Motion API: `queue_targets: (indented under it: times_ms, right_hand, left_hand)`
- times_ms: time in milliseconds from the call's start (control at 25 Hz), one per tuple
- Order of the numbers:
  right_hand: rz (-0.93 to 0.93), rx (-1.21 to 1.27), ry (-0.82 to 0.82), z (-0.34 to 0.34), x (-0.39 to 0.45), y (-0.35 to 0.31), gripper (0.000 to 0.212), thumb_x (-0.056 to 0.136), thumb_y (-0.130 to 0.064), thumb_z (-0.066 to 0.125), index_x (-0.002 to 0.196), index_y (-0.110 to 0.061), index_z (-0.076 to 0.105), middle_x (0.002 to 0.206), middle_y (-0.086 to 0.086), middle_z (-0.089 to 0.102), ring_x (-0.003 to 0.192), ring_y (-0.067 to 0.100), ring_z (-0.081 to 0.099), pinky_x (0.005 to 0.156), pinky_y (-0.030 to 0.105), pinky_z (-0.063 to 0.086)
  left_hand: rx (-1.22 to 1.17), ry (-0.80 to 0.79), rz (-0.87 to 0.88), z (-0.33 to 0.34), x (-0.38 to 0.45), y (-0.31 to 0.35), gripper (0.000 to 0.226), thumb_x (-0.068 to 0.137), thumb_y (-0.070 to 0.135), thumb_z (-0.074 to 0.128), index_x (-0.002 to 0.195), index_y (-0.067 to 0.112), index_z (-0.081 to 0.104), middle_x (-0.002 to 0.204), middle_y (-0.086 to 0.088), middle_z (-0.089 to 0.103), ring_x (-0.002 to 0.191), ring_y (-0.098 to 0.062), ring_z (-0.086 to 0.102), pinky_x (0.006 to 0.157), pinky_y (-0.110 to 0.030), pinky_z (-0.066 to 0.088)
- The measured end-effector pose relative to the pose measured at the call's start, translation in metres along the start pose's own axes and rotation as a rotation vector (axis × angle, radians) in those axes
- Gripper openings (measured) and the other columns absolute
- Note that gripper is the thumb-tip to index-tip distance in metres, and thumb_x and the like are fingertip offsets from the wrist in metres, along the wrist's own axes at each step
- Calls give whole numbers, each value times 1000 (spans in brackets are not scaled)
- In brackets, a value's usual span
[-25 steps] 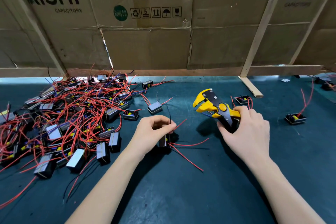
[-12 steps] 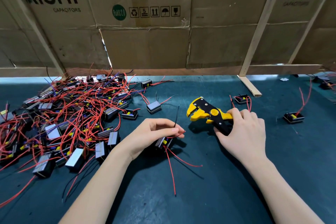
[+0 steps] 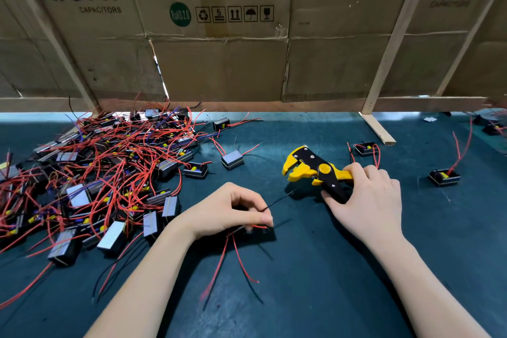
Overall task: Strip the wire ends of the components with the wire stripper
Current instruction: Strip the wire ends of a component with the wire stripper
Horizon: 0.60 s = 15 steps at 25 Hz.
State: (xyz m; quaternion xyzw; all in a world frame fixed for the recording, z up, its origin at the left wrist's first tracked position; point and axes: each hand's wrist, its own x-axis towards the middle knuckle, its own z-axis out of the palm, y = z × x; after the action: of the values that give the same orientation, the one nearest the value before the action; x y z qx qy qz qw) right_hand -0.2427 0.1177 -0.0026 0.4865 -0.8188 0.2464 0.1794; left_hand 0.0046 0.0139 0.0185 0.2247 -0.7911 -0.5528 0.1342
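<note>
Yellow-and-black plastic and steel wire stripper lies low over the dark green counter, right of centre; the right hand has its fingers clenched round the handles. Its long axis runs roughly left to right, with the open jaws pointing left and slightly away, towards the left hand.

Left-hand fingers pinch a thin black wire whose free end angles up and right towards the stripper jaws, apart from them. The small dark boxed component it belongs to sits under the palm, mostly hidden; its red leads trail towards the viewer across the counter.

Judgement: component is light and rigid; the leads are thin, limp and springy, liable to flick aside. Best held close behind the wire end, body steadied on the counter. The stripper is stiff and best gripped at the handle ends.

Unstripped stock, a tangled pile of similar red-wired components, lies at left
</note>
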Motion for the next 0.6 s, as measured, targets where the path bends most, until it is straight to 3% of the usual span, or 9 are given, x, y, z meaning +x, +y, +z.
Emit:
queue_targets:
  times_ms: [80, 160, 240, 360, 480, 600]
  right_hand:
    - [-3, 11, 6, 0, 0, 0, 48, 66, -44, 81, 97, -13, 62, 85, 7, 57, 85, 34, 52, 77, 41, 33]
    - [-7, 13, 11, 0, 0, -1, 47, 66, -44, 82, 97, -13, 62, 84, 7, 57, 84, 34, 52, 76, 41, 33]
    - [-10, 7, 11, 0, -1, -2, 48, 66, -44, 82, 96, -13, 62, 84, 7, 57, 84, 34, 52, 76, 41, 34]
    - [-23, -8, 4, 1, -2, -4, 49, 65, -45, 82, 96, -13, 62, 84, 7, 56, 85, 33, 52, 76, 40, 33]
    - [-30, -23, -1, 2, -3, -6, 49, 65, -45, 82, 96, -13, 62, 85, 7, 57, 85, 34, 52, 76, 41, 33]
    - [-13, -25, 16, 2, -3, -8, 50, 66, -46, 81, 97, -13, 62, 86, 8, 57, 86, 34, 52, 76, 40, 32]
  left_hand:
    - [44, 196, -21, 7, 7, -5, 20, 92, 24, 68, 73, 18, 70, 66, 6, 66, 62, -7, 54, 67, -20, 44]
    - [235, 487, -24, 12, 15, -12, 26, 91, 29, 68, 68, 18, 64, 63, 3, 64, 60, -5, 51, 67, -20, 41]
    - [308, 631, -27, 17, 17, -14, 30, 93, 37, 63, 67, 21, 61, 67, -1, 63, 65, -5, 49, 65, -18, 37]
    - [270, 599, -3, 15, 18, -14, 32, 100, 37, 52, 70, 27, 59, 71, 5, 62, 76, -5, 48, 74, -15, 35]
    - [244, 567, -13, 15, 19, -14, 30, 103, 32, 43, 75, 31, 53, 76, 14, 56, 85, -3, 45, 73, -15, 31]
    - [179, 561, -30, 16, 20, -15, 29, 103, 30, 44, 75, 31, 49, 70, 17, 48, 76, -3, 43, 65, -14, 31]
